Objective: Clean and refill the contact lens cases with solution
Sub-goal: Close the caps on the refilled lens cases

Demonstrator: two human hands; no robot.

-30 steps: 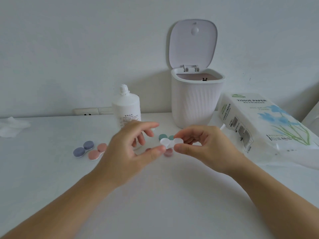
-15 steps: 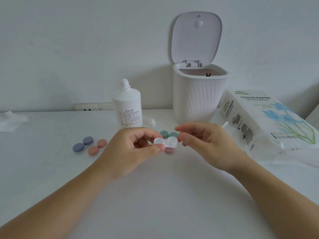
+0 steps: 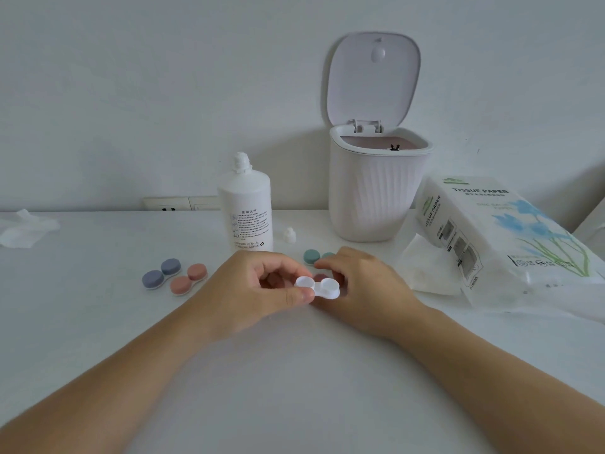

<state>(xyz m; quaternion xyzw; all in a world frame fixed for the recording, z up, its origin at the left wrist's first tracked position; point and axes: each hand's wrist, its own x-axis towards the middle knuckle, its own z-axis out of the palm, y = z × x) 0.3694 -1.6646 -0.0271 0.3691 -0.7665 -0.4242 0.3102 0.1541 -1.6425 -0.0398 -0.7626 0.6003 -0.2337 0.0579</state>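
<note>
A white contact lens case (image 3: 317, 287), two round wells joined side by side with no caps on, is held just above the white surface (image 3: 294, 371) in the middle of the view. The left hand (image 3: 248, 290) pinches its left well between thumb and curled fingers. The right hand (image 3: 363, 286) is behind and beside the right well, fingers curled around that end; whether it truly grips or only steadies the case cannot be told.

Just behind the hands lie loose caps: two green caps (image 3: 311, 256) and a reddish one, mostly hidden. To the left, well apart, sit two capped cases touching each other, a blue-grey case (image 3: 162, 273) and a pink case (image 3: 189, 278).

Behind the hands stands the white solution bottle (image 3: 246, 211), uncapped, its small cap (image 3: 289, 234) beside it. Further right is a small bin (image 3: 376, 188) with its lid up, then a pack of tissue paper (image 3: 497, 237) with a loose sheet pulled out. A crumpled tissue (image 3: 24, 227) lies at far left.

The task looks to be at an early or middle stage: one case is open and in hand, apparently not yet refilled, and the two capped cases look untouched.
</note>
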